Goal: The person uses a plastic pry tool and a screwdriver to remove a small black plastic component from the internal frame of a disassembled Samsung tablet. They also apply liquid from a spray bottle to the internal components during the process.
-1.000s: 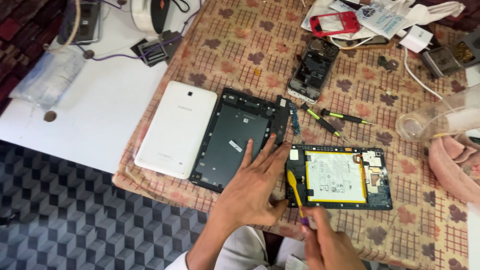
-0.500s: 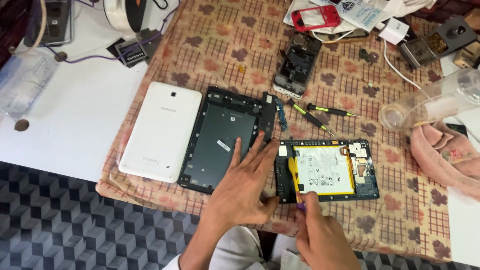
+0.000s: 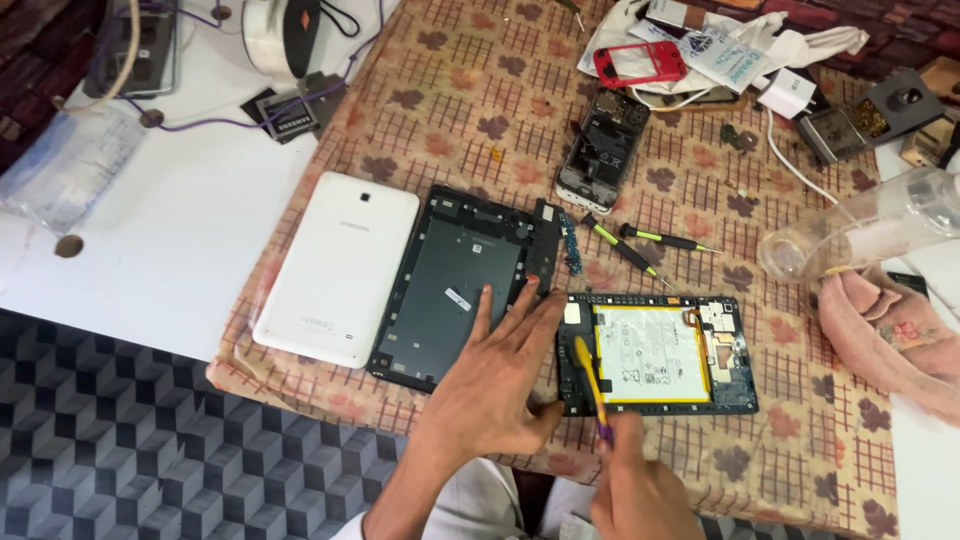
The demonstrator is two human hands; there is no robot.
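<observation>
Pointing up-left: yellow pry tool point(image 3: 590, 378), long axis near-vertical, in right hand point(image 3: 640, 490).

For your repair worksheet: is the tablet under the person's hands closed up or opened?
Opened. The white back cover lies apart; the battery and circuit board are exposed, with the right hand holding a yellow pry tool.

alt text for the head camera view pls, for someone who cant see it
A person's right hand holds a yellow pry tool against the left edge of an opened tablet body with its white battery exposed, while the left hand rests flat beside it. A dark tablet frame and white back cover lie to the left on a patterned cloth.
</observation>
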